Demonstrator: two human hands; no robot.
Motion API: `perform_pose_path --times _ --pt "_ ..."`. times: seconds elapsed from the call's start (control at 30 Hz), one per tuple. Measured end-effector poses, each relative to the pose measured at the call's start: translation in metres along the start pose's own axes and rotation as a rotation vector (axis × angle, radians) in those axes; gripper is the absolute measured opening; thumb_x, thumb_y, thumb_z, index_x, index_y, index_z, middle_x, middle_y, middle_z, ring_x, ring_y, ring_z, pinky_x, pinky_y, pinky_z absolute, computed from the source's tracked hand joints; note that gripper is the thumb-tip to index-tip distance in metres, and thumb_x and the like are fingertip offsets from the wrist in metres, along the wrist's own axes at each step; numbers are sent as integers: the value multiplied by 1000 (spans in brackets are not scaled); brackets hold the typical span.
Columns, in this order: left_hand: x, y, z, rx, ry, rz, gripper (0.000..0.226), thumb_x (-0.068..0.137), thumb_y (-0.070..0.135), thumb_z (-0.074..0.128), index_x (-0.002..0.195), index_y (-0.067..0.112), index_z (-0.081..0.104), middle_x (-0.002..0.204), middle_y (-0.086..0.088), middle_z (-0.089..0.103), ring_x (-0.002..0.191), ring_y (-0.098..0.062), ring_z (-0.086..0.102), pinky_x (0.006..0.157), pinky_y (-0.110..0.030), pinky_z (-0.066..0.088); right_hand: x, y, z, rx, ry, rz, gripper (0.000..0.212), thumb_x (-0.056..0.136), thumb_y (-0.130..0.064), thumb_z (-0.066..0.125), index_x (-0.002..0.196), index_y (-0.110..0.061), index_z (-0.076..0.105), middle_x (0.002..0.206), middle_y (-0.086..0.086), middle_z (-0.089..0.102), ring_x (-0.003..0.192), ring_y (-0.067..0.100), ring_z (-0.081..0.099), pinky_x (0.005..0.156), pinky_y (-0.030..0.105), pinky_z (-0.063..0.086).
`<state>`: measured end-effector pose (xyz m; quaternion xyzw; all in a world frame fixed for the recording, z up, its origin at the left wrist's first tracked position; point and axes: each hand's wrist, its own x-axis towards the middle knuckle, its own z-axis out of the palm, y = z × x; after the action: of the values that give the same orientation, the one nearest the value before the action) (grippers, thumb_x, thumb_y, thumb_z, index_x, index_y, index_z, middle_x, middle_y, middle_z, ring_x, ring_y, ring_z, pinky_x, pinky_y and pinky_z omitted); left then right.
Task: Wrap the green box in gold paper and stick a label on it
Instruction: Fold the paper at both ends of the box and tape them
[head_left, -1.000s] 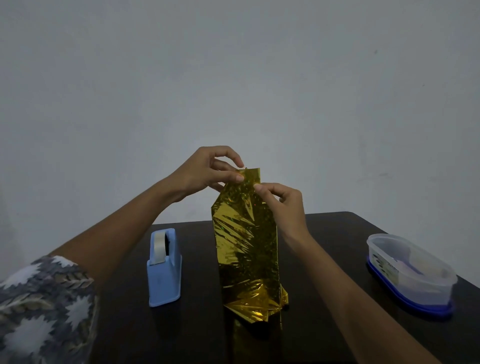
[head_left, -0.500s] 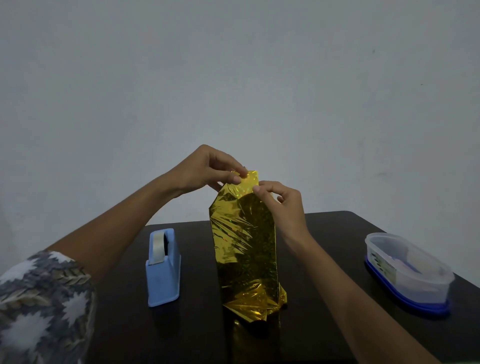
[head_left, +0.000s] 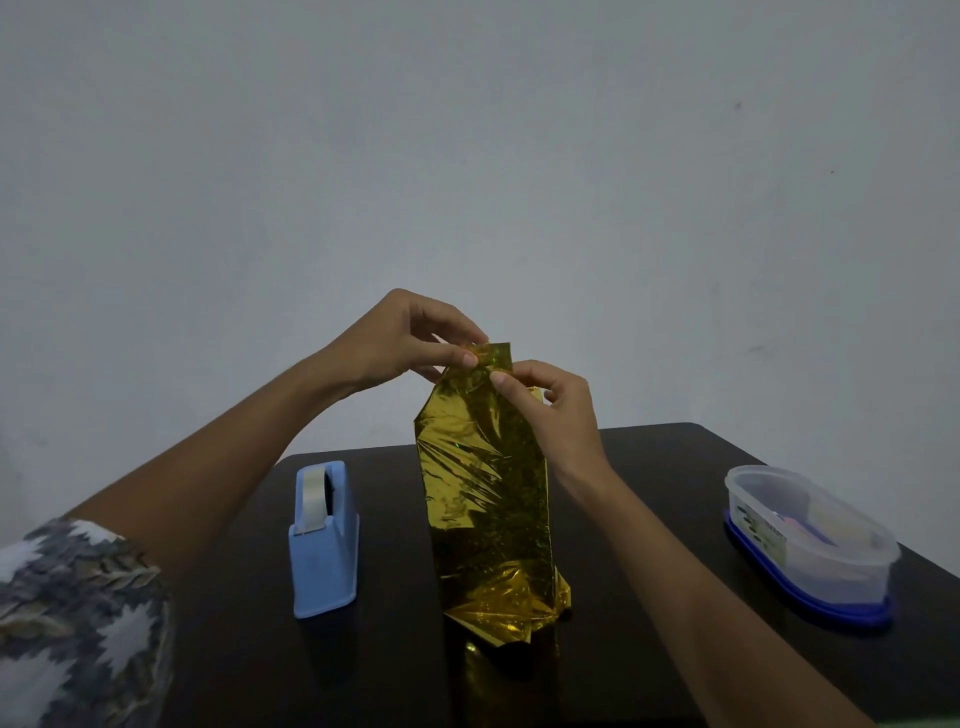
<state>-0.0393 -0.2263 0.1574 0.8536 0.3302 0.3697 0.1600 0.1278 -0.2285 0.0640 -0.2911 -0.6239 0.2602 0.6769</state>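
A tall box wrapped in shiny gold paper (head_left: 485, 499) stands upright in the middle of the dark table (head_left: 670, 467). No green shows; the paper hides the box fully. The paper tapers to a narrow flap at the top. My left hand (head_left: 410, 338) pinches that flap from the left between thumb and fingers. My right hand (head_left: 545, 410) pinches the flap's right edge and lies against the upper right side of the package. Crumpled folds of paper spread out at the bottom end.
A light blue tape dispenser (head_left: 324, 540) with a white roll stands left of the package. At the right edge sits a clear oval tub with a blue base (head_left: 810, 540), holding papers. A plain grey wall rises behind the table.
The top flap has been folded narrower and pressed flatter. Both hands stayed at the top of the package, shifting only slightly.
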Motion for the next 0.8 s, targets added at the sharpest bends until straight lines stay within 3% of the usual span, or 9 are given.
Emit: perform_pose_path --times 0.03,0.13,0.17,0.3,0.43,0.6,0.7,0.8 --pt "0 1 0 -1 4 5 16 80 8 70 91 20 71 81 7 73 80 -11 69 64 -23 57 0 0 0 9 6 0 12 88 -19 63 89 -10 71 91 7 71 91 20 64 69 9 48" --pt "2 1 0 -1 17 16 12 79 8 71 89 14 72 77 -2 73 75 -12 68 65 -25 58 0 1 0 17 26 -14 7 87 -17 65 88 -18 72 87 6 71 89 25 65 80 40 55" --pt "2 1 1 -1 22 21 12 79 7 71 89 13 71 75 -3 72 73 -11 68 64 -25 58 0 1 0 20 35 -15 8 86 -16 66 88 -22 70 85 5 71 88 24 66 81 42 55" --pt "3 -1 2 2 19 26 10 80 5 70 84 13 66 73 4 71 72 -10 67 63 -26 57 0 0 0 49 66 -28 18 82 -13 70 86 -27 58 75 -3 69 74 4 65 75 29 54" --pt "3 0 1 30 -46 39 14 84 5 66 88 18 72 80 11 72 77 -9 68 63 -22 56 0 0 0 45 54 -70 17 82 -9 70 79 -25 64 76 -8 66 75 1 62 68 14 47" --pt "3 1 -1 41 -88 35 22 85 5 64 97 22 70 81 18 72 80 -7 68 61 -18 54 -1 2 0 50 69 -43 20 83 -13 69 99 -23 62 74 -7 69 76 0 65 70 12 49" --pt "3 0 -2 35 -76 33 19 85 5 64 94 19 72 81 14 73 78 -8 68 62 -19 54 -1 1 2 70 72 -51 17 83 -11 69 87 -23 58 73 -8 67 72 -2 63 66 11 48" --pt "3 0 -2 34 -74 31 18 85 4 64 92 18 72 79 15 73 76 -7 68 62 -18 54 -1 2 2 49 52 -67 12 83 -11 68 84 -23 67 79 -9 67 76 -2 61 67 12 47"
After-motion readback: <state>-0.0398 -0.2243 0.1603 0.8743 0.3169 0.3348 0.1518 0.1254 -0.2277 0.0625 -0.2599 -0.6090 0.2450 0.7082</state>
